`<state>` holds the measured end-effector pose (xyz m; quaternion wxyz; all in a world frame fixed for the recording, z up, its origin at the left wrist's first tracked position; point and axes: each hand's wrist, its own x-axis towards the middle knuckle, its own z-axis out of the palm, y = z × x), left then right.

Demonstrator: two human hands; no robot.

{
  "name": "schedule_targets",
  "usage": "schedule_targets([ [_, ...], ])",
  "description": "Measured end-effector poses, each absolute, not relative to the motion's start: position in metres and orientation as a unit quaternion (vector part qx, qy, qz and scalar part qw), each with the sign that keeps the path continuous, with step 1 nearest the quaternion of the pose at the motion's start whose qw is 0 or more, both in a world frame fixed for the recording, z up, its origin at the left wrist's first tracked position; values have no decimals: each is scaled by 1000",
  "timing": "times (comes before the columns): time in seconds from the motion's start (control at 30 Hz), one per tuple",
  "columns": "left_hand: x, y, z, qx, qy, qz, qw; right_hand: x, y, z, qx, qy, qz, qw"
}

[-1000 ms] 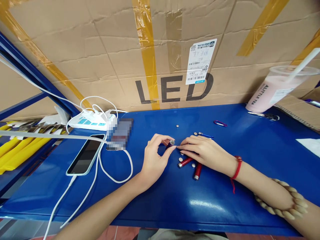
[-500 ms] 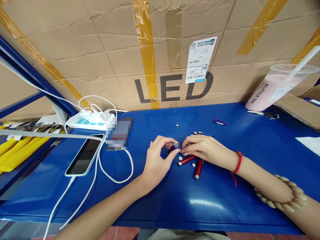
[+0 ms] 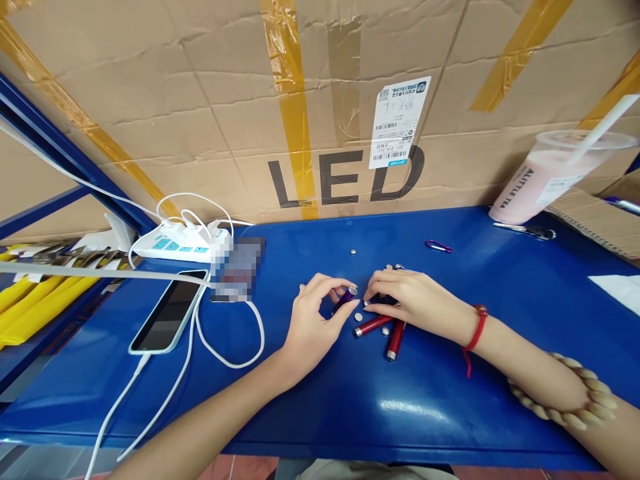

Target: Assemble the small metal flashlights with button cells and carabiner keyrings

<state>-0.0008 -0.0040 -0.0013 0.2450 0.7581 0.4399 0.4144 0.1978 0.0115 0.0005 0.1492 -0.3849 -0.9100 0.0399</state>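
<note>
My left hand (image 3: 314,320) pinches a small purple tube (image 3: 345,298) between thumb and fingers, its open metal end tilted up toward the right. My right hand (image 3: 415,300) rests just to its right, fingertips curled and pinched close to the tube's end; what they hold is too small to make out. Two red tubes (image 3: 373,325) (image 3: 395,340) lie on the blue table (image 3: 350,400) under and beside the right hand. Several small silver button cells (image 3: 359,316) are scattered around them, one farther back (image 3: 353,253).
A phone (image 3: 170,320) on a white cable (image 3: 225,353) lies at the left, beside a white power strip (image 3: 180,243). A purple clip (image 3: 439,246), scissors (image 3: 525,231) and a pink drink cup (image 3: 545,177) stand at the back right. A cardboard wall (image 3: 320,100) closes the back.
The purple tube has tipped lower in my left hand. My right hand's fingertips have drawn back slightly from the tube's end and curled toward the table.
</note>
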Motion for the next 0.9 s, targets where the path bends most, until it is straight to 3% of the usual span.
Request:
schedule_targets([
  [0.3, -1, -3, -1, 764, 439, 409, 239, 195, 10, 2, -415, -896, 30, 156],
  [0.6, -2, -3, -3, 773, 423, 404, 244, 188, -3, 8, -386, -813, 103, 424],
  [0.9, -1, -4, -5, 771, 406, 431, 236, 186, -6, 5, -319, -840, 45, 435],
])
